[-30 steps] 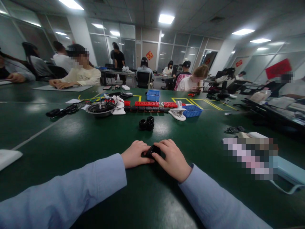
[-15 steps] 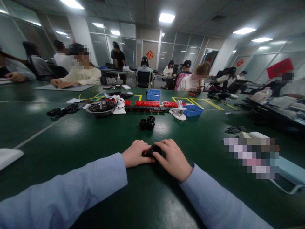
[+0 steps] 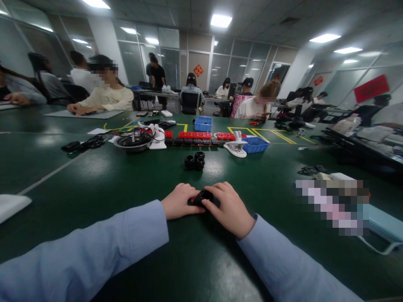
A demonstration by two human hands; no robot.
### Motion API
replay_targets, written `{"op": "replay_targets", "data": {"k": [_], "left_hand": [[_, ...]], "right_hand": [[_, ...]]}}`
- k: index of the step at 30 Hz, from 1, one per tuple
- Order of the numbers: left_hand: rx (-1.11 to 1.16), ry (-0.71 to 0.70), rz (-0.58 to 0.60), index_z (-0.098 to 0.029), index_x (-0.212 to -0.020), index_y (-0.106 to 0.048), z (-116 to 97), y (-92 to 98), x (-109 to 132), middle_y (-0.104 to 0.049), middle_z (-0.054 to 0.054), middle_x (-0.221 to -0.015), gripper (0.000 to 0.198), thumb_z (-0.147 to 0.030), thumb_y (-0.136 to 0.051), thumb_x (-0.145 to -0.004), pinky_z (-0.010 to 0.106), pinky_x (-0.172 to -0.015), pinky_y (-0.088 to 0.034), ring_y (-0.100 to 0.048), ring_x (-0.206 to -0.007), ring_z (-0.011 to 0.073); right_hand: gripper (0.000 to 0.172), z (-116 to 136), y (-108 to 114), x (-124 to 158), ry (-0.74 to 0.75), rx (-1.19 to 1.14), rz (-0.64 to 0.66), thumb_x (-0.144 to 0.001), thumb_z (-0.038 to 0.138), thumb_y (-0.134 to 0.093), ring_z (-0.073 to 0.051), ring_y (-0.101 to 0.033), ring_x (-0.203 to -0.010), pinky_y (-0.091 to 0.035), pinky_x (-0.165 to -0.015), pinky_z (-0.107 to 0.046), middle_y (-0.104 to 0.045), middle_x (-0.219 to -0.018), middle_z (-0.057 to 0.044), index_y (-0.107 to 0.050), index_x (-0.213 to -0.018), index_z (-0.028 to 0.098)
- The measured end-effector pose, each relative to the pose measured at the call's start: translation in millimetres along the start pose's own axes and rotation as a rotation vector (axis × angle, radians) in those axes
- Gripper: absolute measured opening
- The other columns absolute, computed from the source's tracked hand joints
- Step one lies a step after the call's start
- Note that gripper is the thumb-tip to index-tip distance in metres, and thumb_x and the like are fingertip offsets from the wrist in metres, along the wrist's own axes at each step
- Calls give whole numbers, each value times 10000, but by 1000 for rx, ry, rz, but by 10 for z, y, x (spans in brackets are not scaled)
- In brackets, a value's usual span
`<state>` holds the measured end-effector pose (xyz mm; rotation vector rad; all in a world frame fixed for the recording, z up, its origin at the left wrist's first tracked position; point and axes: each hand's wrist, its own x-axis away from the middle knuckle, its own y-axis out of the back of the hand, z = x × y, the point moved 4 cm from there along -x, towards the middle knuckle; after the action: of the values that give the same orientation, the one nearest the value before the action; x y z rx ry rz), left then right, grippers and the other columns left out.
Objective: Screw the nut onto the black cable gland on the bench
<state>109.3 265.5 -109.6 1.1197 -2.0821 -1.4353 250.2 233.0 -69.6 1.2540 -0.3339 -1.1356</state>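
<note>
Both of my hands rest on the green table (image 3: 94, 180) close in front of me, in light blue sleeves. My left hand (image 3: 179, 202) and my right hand (image 3: 227, 208) meet around a small black round part (image 3: 203, 196), fingers curled and pinching it from both sides. Most of the part is hidden by my fingers. A little farther out on the table sits a small cluster of similar black ring-shaped parts (image 3: 194, 161), untouched.
Across the table lie a round metal dish with cables (image 3: 132, 141), red strips (image 3: 194, 135), a white clamp (image 3: 234, 147) and two blue baskets (image 3: 255, 145). A white object (image 3: 11, 204) sits at the left edge, black cables (image 3: 310, 170) on the right. Several people sit at the tables beyond.
Almost nothing has changed: my hands stay together on the black part, only the view has tilted down slightly.
</note>
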Motion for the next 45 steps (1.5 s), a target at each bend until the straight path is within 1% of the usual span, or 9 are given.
{"op": "replay_targets", "data": {"k": [7,16,22,33,45], "left_hand": [[0,-5,-6,-162,-691,-509,16,-10,2,-510,-24,-700,358,-487,-647,-751,288,-712,-302,-480,-743,167],[19,-6,5,-167,-717,-533,11,0,-1,-505,-30,-698,346,-493,-642,-755,289,-718,-296,-474,-742,163],[23,0,7,-166,-714,-538,3,4,7,-511,-29,-697,320,-461,-658,-751,287,-726,-299,-477,-742,164],[21,-20,7,-168,-731,-545,8,0,1,-510,-31,-695,318,-467,-649,-759,281,-703,-290,-471,-728,160],[10,-12,13,-168,-725,-542,3,1,6,-509,-31,-698,325,-475,-641,-762,291,-719,-304,-476,-736,159]], "right_hand": [[268,4,10,-1,-14,-7,19,-830,254,-634,-206,-489,-903,-428,-814,-338,-587,-929,-70,-626,-1069,133],[306,-24,10,-7,-83,0,25,-804,295,-668,-213,-504,-872,-416,-783,-330,-619,-928,-62,-620,-1051,121],[240,-33,9,3,-129,8,46,-816,324,-649,-207,-514,-836,-409,-744,-320,-631,-885,-42,-641,-982,150],[253,-18,8,3,-142,7,71,-822,324,-639,-203,-525,-859,-417,-753,-312,-625,-906,-46,-632,-1007,151],[267,-8,20,16,-142,35,74,-840,327,-619,-200,-514,-868,-410,-773,-311,-608,-900,-48,-629,-1038,150]]}}
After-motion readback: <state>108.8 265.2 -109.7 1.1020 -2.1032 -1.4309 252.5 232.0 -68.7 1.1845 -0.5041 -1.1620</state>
